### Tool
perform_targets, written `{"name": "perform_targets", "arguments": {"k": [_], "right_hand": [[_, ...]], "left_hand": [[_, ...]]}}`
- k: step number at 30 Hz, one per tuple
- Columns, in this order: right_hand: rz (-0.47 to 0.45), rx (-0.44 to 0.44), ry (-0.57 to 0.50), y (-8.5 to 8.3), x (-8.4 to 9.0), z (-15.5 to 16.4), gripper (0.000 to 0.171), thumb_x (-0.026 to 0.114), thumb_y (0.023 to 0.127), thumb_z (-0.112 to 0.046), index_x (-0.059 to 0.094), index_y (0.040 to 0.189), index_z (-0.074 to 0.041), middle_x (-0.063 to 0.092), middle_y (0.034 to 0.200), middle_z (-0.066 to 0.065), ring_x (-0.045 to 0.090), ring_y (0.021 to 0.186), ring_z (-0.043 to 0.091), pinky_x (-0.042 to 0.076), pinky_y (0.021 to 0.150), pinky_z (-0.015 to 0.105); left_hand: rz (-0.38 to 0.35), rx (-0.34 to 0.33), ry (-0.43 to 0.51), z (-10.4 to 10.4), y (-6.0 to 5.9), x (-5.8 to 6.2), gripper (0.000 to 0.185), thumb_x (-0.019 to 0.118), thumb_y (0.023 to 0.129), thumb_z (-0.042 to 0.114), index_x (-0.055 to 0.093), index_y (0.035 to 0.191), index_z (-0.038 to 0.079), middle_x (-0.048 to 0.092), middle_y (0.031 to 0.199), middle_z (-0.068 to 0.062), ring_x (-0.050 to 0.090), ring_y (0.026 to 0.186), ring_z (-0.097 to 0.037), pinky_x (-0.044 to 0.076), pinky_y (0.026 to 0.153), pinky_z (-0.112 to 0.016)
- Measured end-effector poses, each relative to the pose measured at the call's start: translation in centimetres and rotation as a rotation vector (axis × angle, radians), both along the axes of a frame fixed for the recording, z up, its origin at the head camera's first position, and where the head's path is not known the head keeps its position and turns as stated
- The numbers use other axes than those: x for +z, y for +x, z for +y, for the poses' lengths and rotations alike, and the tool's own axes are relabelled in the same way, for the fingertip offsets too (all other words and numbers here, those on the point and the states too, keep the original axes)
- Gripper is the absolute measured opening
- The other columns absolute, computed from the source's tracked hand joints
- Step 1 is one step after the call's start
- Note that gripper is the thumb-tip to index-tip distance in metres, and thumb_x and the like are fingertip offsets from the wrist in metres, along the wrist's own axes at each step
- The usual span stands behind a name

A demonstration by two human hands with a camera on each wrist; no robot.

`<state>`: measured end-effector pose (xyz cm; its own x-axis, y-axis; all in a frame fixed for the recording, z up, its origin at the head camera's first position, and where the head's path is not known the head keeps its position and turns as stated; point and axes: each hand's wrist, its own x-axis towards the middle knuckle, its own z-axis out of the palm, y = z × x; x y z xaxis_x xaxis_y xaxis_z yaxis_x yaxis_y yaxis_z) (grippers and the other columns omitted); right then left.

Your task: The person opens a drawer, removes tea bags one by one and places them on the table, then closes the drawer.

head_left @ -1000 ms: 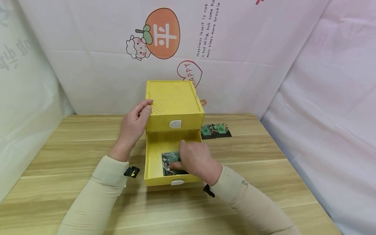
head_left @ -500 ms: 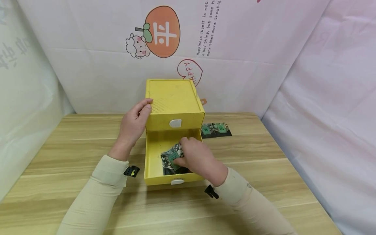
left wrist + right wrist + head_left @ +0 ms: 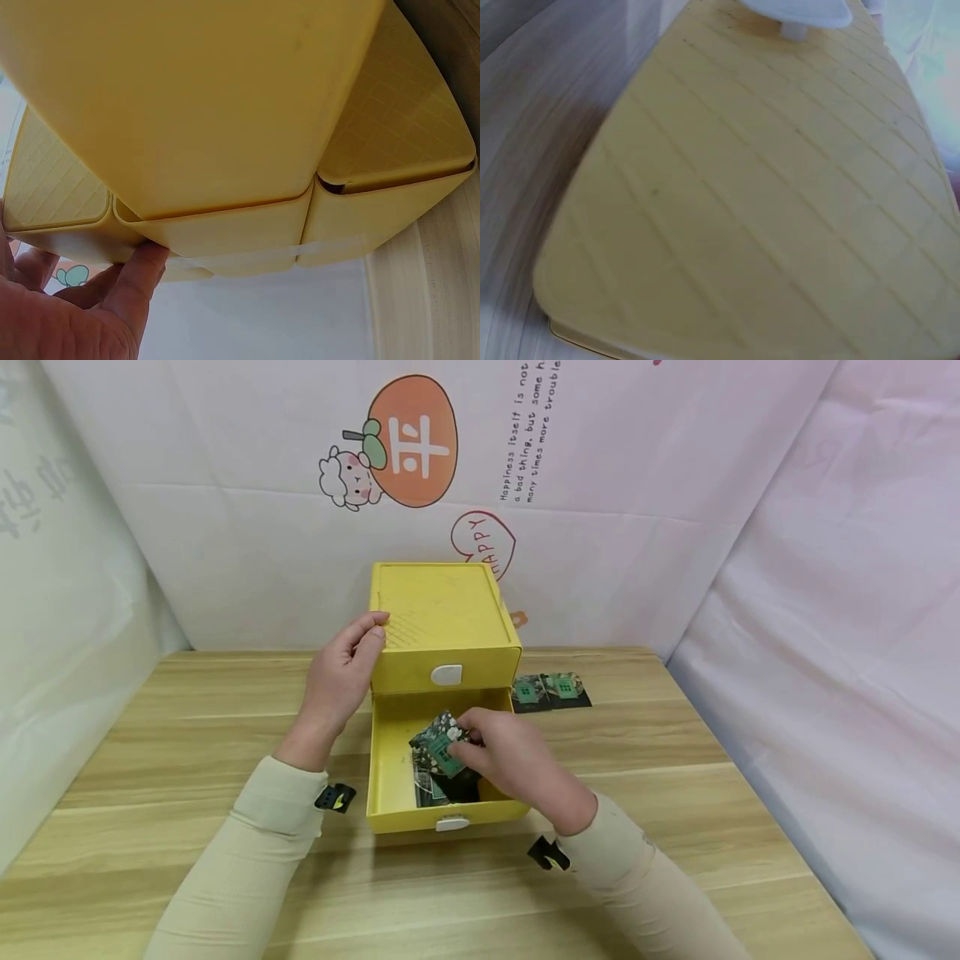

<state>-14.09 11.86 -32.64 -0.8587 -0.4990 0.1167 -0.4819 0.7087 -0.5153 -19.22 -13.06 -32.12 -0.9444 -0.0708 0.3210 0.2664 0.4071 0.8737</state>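
Observation:
A yellow two-drawer storage box (image 3: 442,606) stands on the table with its lower drawer (image 3: 390,735) pulled out. My left hand (image 3: 341,672) grips the box's upper left edge; in the left wrist view the thumb lies against its side (image 3: 247,232). Over the drawer my right hand (image 3: 517,760) pinches a dark card (image 3: 442,745) printed with a green window and pale flowers, tilted up between thumb and fingers. Beneath it, more dark card (image 3: 423,793) lies on the drawer floor, partly covered. The right wrist view is filled by the drawer's diamond-patterned front (image 3: 757,195).
Two similar printed cards (image 3: 566,689) lie side by side on the wooden table (image 3: 637,760), right of the box. White handles sit on the upper drawer (image 3: 447,674) and lower drawer. A printed white cloth (image 3: 615,485) hangs behind the table.
My right hand has picked up a card from the drawer floor, tilting and raising it, and has drawn slightly back to the right. The left hand stays on the box.

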Motion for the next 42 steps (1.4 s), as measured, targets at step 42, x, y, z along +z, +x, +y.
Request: {"name": "perform_targets", "arguments": {"k": [42], "right_hand": [[0.079,-0.536,-0.669,-5.7,1.4,10.2,0.033,0.057,0.108,-0.031,0.06,0.102,0.001,0.044,0.071,0.0,0.042,0.054,0.009,0.04,0.05,0.024]], "left_hand": [[0.002,-0.005,-0.017,0.1,0.1,0.2,0.05,0.042,0.109,0.051,0.059,0.149,0.027,0.06,0.149,-0.001,0.055,0.101,-0.024,0.042,0.085,-0.04]]}}
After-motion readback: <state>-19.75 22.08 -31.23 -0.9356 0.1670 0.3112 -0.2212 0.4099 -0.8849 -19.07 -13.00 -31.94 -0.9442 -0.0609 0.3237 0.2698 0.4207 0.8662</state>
